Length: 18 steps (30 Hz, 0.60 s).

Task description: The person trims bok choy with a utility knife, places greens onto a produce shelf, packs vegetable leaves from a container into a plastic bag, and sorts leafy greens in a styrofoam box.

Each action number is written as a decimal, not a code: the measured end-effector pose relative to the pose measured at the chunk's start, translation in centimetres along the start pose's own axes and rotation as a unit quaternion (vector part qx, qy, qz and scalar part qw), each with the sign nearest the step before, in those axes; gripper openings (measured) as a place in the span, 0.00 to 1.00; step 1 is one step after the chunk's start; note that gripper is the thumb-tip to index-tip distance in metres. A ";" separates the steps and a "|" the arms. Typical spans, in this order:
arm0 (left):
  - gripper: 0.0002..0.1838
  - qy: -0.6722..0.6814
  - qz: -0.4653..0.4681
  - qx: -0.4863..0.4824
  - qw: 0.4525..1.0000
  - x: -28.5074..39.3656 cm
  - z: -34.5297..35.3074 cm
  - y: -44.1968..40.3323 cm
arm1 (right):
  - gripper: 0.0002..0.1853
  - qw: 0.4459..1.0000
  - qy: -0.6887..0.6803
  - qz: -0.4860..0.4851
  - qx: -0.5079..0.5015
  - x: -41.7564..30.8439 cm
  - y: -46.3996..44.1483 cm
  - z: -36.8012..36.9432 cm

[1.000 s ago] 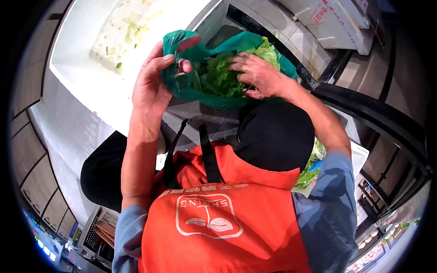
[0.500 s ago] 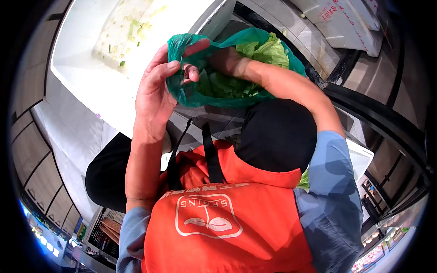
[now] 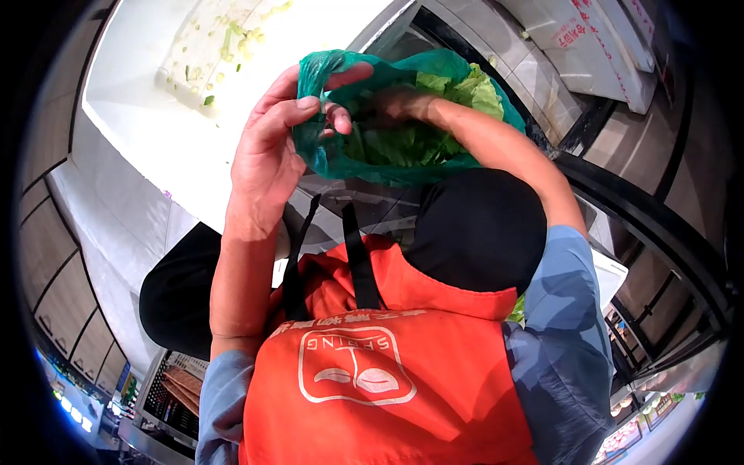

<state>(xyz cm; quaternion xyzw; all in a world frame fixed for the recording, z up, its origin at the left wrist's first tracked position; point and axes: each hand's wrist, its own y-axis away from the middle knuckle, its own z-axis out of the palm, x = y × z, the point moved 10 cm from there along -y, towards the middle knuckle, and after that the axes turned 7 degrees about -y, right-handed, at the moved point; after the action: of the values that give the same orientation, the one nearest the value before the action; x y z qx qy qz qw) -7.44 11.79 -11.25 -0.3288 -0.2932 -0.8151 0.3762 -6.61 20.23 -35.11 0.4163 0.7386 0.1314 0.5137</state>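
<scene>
My left hand (image 3: pixel 267 151) grips the rim of a thin green plastic bag (image 3: pixel 319 70), with its fingers hooked into the bag's mouth and the thumb outside. Inside the bag lie leafy greens: pale, lettuce-like leaves (image 3: pixel 482 94) at the far right end and darker leaves (image 3: pixel 415 147) in the middle. My right hand (image 3: pixel 403 102) reaches into the bag among these leaves. Its fingers are hidden by shadow and greens, so whether they hold anything does not show.
A large white foam box (image 3: pixel 108 116) stands at the left, with small green and yellow scraps (image 3: pixel 208 101) on its bottom. Stacked white boxes with red print (image 3: pixel 573 46) are at the upper right. A black rail (image 3: pixel 620 186) runs along the right.
The bag and both hands appear slightly farther right in the view. My left hand keeps its hold on the bag's rim, and my right hand remains inside.
</scene>
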 end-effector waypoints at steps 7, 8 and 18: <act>0.23 -0.009 0.007 0.010 1.000 0.6 0.0 0.4 | 0.14 0.987 -0.140 -0.061 0.044 -0.2 2.4 -2.5; 0.23 -0.004 0.006 0.007 1.000 0.6 0.0 0.5 | 0.14 0.987 -0.144 -0.063 0.034 0.2 2.5 -2.7; 0.25 -0.024 0.000 -0.002 1.000 0.5 0.3 1.0 | 0.14 0.880 -0.455 -0.072 0.114 -0.3 13.9 -6.1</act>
<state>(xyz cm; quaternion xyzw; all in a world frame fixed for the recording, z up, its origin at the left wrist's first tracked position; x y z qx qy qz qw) -6.83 11.25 -10.50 -0.3489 -0.3006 -0.8074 0.3688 -5.18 29.97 -23.63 0.4319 0.4610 -0.1951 0.7503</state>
